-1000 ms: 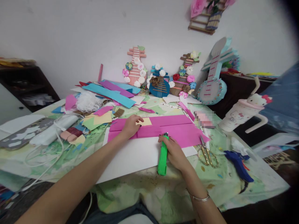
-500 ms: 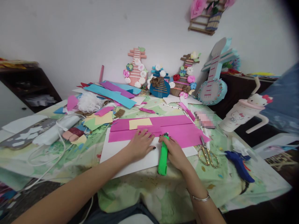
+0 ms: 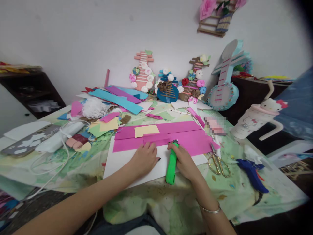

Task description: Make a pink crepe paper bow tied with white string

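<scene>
Withdrawn from the cream paper rectangle (image 3: 146,130) it partly covered a second ago, the left hand (image 3: 143,159) now rests at seven o'clock from the middle of the magenta sheet (image 3: 190,138), its fingers side by side at the near edge, thumb apart. At five o'clock, the right hand (image 3: 183,158) has its fingers clamped around a green utility knife (image 3: 171,168), metal tip pointing to twelve. That sheet lies on white paper (image 3: 117,160), with the rectangle on it toward ten o'clock and gold-handled scissors (image 3: 214,160) at four.
</scene>
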The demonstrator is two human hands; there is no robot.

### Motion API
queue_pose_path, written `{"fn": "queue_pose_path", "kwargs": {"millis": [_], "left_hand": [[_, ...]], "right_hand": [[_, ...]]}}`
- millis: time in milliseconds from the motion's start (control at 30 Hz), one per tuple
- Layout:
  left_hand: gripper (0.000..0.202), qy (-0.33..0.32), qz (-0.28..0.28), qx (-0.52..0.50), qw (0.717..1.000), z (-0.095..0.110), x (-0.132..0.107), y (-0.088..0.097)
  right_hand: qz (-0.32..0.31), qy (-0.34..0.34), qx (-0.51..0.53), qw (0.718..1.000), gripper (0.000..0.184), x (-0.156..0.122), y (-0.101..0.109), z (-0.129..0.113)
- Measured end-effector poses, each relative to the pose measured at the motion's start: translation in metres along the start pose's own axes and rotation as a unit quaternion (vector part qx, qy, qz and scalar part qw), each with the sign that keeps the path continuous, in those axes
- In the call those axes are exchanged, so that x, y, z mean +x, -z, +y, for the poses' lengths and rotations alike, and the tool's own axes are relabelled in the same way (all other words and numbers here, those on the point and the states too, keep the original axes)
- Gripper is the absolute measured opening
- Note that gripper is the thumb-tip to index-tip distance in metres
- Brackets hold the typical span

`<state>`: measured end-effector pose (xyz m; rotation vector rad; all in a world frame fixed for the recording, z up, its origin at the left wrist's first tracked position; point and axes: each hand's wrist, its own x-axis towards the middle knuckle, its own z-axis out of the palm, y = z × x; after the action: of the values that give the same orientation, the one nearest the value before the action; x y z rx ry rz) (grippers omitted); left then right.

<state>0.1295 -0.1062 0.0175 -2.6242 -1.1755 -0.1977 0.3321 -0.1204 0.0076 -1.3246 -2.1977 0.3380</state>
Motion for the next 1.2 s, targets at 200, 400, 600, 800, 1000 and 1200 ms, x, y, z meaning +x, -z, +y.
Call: {"fn": "queue_pose_path", "kwargs": {"millis": [200,400,600,800,1000,1200], "left_hand": [[0.026,-0.005,-0.026,-0.095,0.995,-0.022,-0.017,0.011],[0.027,-0.052,-0.034,-0.122,0.991,-0.05,-0.04,0.013],[0.021,-0.1,-0.019,-0.145,0.984,-0.073,-0.046,0.013],[0.024,-0.106,0.046,-0.126,0.985,-0.065,-0.02,0.01],[0.027,-0.045,0.037,-0.181,0.982,-0.053,0.024,-0.001],[0.029,0.11,0.013,-0.233,0.966,-0.069,0.075,-0.023]], "right_hand": [[-0.003,-0.01,-0.004,1.0,0.048,0.0,0.0,0.0],[-0.002,-0.009,-0.005,1.0,0.047,0.0,0.001,-0.001],[0.0,-0.002,-0.003,1.0,0.046,0.0,-0.001,0.002],[-0.004,-0.001,0.002,1.0,0.047,0.001,0.0,0.0],[0.001,0.004,0.001,1.0,0.051,0.0,0.001,-0.001],[0.004,0.003,0.016,1.0,0.05,-0.001,0.001,-0.001]]}}
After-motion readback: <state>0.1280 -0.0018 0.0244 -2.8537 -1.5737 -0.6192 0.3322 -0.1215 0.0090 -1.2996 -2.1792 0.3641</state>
